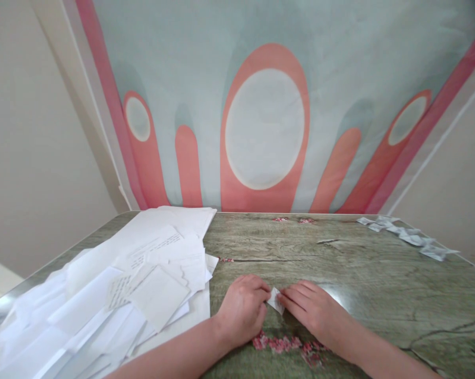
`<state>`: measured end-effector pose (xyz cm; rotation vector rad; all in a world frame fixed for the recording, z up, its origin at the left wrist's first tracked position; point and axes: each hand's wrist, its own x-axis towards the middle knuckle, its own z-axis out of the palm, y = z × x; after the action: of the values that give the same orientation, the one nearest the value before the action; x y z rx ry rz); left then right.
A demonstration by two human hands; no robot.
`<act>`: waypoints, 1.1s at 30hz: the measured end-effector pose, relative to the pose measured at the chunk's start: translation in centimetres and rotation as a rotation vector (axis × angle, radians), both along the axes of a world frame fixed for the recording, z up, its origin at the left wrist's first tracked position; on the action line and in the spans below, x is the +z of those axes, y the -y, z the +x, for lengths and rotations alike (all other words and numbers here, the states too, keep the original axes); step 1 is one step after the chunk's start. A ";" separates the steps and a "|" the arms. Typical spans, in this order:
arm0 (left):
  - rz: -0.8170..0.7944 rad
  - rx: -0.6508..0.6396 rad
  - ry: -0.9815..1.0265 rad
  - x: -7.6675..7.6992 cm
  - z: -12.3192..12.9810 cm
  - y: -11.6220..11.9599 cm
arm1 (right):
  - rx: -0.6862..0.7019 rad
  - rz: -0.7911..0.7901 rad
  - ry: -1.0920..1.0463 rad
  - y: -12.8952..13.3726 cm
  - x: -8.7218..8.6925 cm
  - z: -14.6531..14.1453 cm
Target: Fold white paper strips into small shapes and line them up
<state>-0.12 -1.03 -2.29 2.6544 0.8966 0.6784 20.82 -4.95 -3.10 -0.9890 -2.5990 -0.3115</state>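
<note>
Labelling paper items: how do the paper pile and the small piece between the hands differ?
The paper pile has many overlapping sheets; the small piece is far smaller.
The pile spreads over the table's left side; the piece sits between the left hand and right hand.
Both are whitish.

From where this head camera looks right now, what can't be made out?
All in the head view:
Small white paper: side edges, partly covered by the left hand and right hand.
Paper pile: lower sheets, hidden under upper ones.
Printed text: too small and blurred to read.
White pieces at far right: overlapping, too small to count surely.
Forearms: cut off by the bottom edge.
</note>
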 end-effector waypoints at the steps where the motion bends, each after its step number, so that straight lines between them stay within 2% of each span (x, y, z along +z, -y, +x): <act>1: -0.007 0.008 0.014 0.0 0.0 0.0 | -0.006 -0.009 -0.011 0.0 -0.1 0.0; 7: -0.064 0.047 0.019 0.4 0.2 0.2 | -0.039 -0.061 -0.057 -0.5 -0.9 0.3; 14: -0.060 -0.084 -0.048 0.7 0.2 -0.1 | -0.038 -0.062 -0.105 -0.4 -0.9 0.4; 21: -0.068 -0.106 -0.041 1.2 0.2 0.1 | -0.014 -0.026 -0.095 -0.3 -0.5 0.2; 26: -0.102 -0.123 -0.001 0.8 0.1 0.2 | -0.031 0.002 -0.114 -0.2 -0.5 -0.1; 30: -0.095 -0.070 0.086 0.6 -0.1 0.2 | -0.185 -0.112 -0.349 -0.3 -1.0 0.0; 33: -0.100 0.019 0.137 0.8 0.0 0.4 | -0.317 -0.377 -0.668 -0.2 -1.1 -0.4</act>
<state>-0.14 -1.45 -1.54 2.4815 0.8951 0.7878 20.47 -4.79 -4.15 -1.3497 -1.9178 0.3949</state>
